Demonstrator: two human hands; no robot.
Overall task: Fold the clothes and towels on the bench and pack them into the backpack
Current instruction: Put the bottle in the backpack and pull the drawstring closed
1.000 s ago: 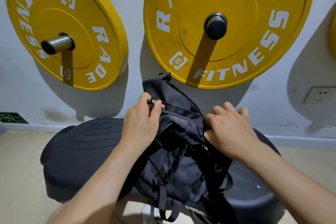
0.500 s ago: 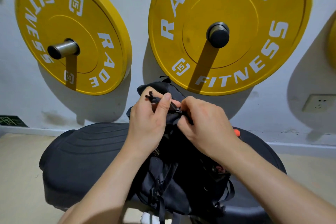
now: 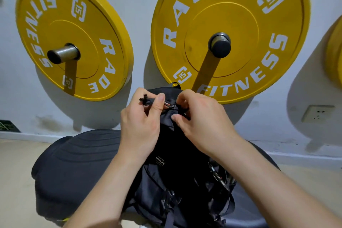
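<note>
Pinching zipper cord [image 3: 146,99] with left hand [image 3: 142,127], right hand [image 3: 201,124] gripping backpack [image 3: 175,181] fabric beside slider [image 3: 174,107], frame centre. Soft, limp nylon: needs counter-tension.

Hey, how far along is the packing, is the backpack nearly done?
Nearly, it seems. No clothes or towels show on the bench, so they are probably packed. In hand: the left hand pinches the zipper pull while the right hand grips the top of the backpack. Left: finish zipping.

1. Two hands: left hand [image 3: 140,126], right hand [image 3: 201,124].
2. One black backpack [image 3: 166,177].
3. One dark worktop [image 3: 77,163].
4. Two whole yellow weight plates [image 3: 74,37] [image 3: 229,29], plus part of a third plate [image 3: 335,55].
5. One wall socket [image 3: 317,114].
</note>
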